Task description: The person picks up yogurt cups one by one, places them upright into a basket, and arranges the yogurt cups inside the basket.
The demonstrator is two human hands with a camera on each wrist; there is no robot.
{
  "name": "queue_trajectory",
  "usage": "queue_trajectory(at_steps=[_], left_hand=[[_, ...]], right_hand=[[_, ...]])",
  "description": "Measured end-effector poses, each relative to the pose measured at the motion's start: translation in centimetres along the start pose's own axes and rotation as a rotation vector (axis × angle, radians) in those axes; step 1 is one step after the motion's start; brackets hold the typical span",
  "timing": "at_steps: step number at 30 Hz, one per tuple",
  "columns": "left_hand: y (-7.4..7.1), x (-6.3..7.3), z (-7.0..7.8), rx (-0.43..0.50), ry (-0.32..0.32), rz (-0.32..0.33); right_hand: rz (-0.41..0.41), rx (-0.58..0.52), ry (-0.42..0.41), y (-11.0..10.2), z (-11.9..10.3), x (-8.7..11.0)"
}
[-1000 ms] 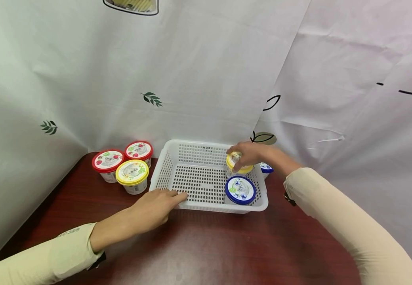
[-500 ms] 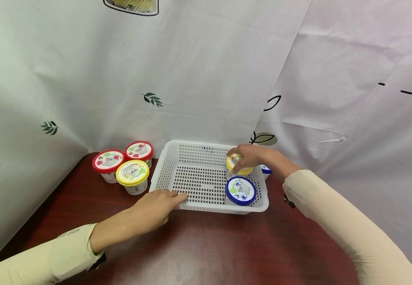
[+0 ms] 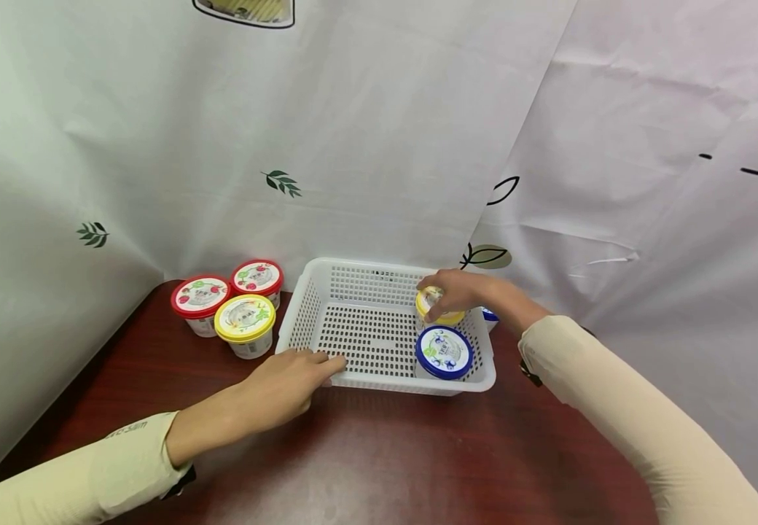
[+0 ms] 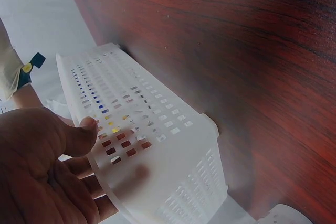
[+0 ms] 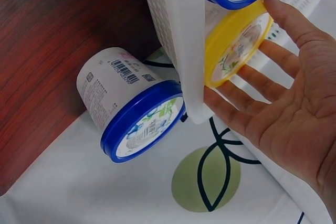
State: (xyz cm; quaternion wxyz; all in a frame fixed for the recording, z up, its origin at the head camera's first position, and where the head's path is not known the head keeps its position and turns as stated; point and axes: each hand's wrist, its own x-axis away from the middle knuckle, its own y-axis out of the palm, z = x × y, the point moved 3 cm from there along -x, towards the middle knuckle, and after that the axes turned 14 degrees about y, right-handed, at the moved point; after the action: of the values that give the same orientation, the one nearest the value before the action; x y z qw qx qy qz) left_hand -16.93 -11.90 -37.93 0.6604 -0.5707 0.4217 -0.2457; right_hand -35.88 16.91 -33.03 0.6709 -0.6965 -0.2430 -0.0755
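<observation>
Pinching the yellow-lidded tub (image 3: 450,319) across its lid (image 5: 247,48), the right-hand grip (image 3: 455,289) sets its thumb (image 5: 291,19) on one edge and its fingers (image 5: 283,59) round another. That tub stands upright inside the white basket (image 3: 366,380), at its far right. It should be light, with a fairly stiff body and a smooth lid that may slip or work loose if lifted by the edge alone; the sides just under the lid look a surer place to hold. At the near left of the basket, the left-hand grip (image 3: 287,383) pinches the near wall between thumb and fingers. The basket itself looks light and somewhat springy, best held by the rim. Just beside the held tub, on the near side, sits a blue-lidded tub (image 3: 444,354). Outside the basket's right end is a second blue-lidded tub (image 5: 131,106), mostly hidden in the head view. To the left, two red-lidded tubs (image 3: 200,295) and another yellow-lidded tub (image 3: 244,324) cluster on the dark red table (image 3: 392,452). Printed cloth (image 3: 379,146) hangs behind.
</observation>
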Motion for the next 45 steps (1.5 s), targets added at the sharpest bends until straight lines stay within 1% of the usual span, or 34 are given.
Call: queue_trajectory(at_steps=[8,19,29,39,45], left_hand=[[-0.1,0.0,0.0,-0.001,-0.006,-0.004],[-0.1,-0.1,-0.1,0.005,0.004,-0.003],[-0.1,-0.1,-0.1,0.019,-0.003,-0.017],[-0.1,-0.1,0.0,0.022,-0.006,-0.016],[0.0,-0.1,0.0,0.019,-0.012,-0.022]], right_hand=[[0.003,0.007,0.010,0.2,-0.1,-0.2],[-0.004,0.010,0.021,0.2,-0.2,-0.1],[-0.001,0.029,0.006,0.0,-0.4,0.1],[0.036,0.011,0.044,-0.3,-0.1,0.5],[0.060,-0.006,0.031,-0.9,0.2,0.8]])
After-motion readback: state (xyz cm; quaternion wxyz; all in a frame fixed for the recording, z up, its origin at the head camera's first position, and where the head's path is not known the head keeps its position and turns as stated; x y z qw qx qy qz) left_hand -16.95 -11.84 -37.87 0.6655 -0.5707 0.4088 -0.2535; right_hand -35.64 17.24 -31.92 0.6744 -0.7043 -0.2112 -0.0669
